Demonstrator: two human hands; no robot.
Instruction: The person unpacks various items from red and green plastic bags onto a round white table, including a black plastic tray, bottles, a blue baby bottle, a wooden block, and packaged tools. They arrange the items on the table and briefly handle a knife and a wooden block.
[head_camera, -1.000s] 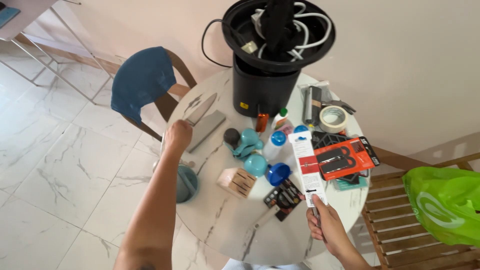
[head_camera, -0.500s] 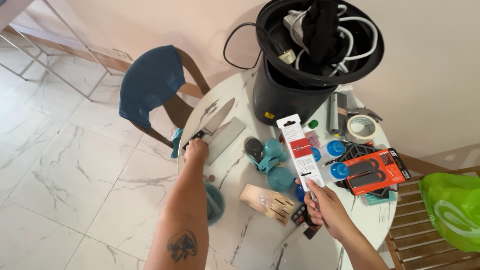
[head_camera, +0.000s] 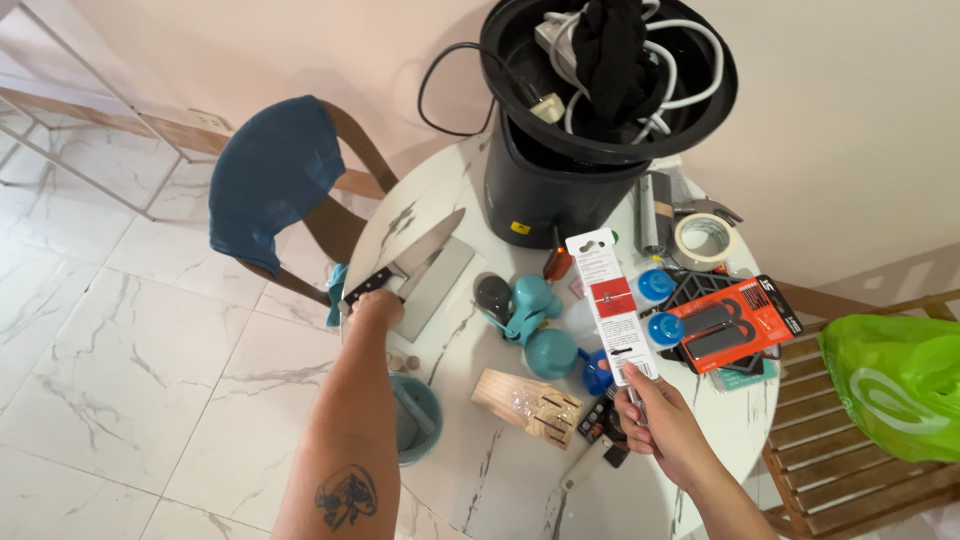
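Fingers (head_camera: 640, 405) amid knife block (head_camera: 527, 405), bin (head_camera: 570, 180).

You have one knife (head_camera: 415, 258), one knife block (head_camera: 527, 405), one tape roll (head_camera: 704, 240), two teal dumbbells (head_camera: 540, 320), one black bin (head_camera: 580, 150), two chairs (head_camera: 290, 190).

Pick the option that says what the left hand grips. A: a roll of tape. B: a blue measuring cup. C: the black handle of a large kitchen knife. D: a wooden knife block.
C: the left hand is closed around the black handle of the kitchen knife, whose blade lies over a grey flat board on the round marble table; the wooden knife block lies apart, untouched.
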